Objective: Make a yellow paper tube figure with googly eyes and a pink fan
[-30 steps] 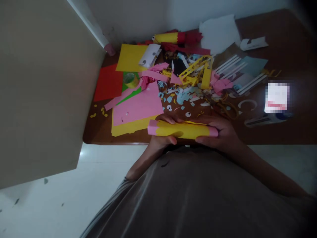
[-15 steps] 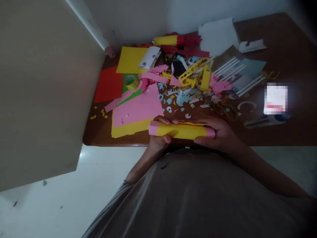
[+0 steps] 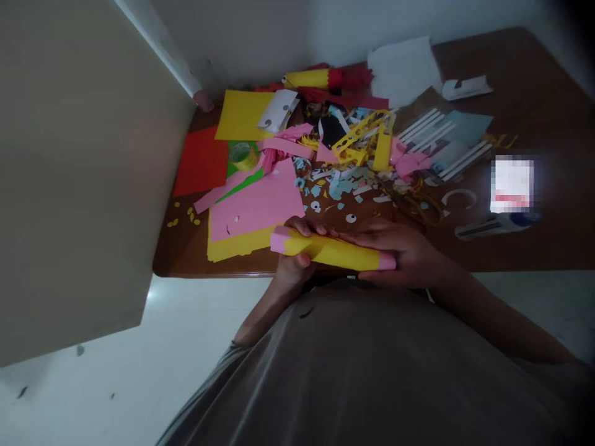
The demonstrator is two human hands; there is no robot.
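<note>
I hold a rolled paper tube (image 3: 332, 251), yellow with pink ends, just above the near edge of the brown table (image 3: 534, 248). My left hand (image 3: 297, 263) wraps around its left part, fingers curled behind it and thumb in front. My right hand (image 3: 402, 251) grips the right part, fingers closed over the top. The tube tilts down slightly to the right. A pink sheet (image 3: 258, 203) lying on a yellow sheet (image 3: 232, 244) sits just left of my hands.
Paper scraps, paper eyes (image 3: 351, 218) and coloured strips litter the table's middle. A red sheet (image 3: 199, 161), a tape roll (image 3: 242, 152) and another yellow sheet (image 3: 242, 114) lie at the left. White paper (image 3: 402, 65) and white strips (image 3: 441, 139) lie at the back right. A beige panel (image 3: 74, 173) stands left.
The tube has turned a little in my hands and now tilts down to the right. My right fingers have slid further over its top. The view has shifted slightly.
</note>
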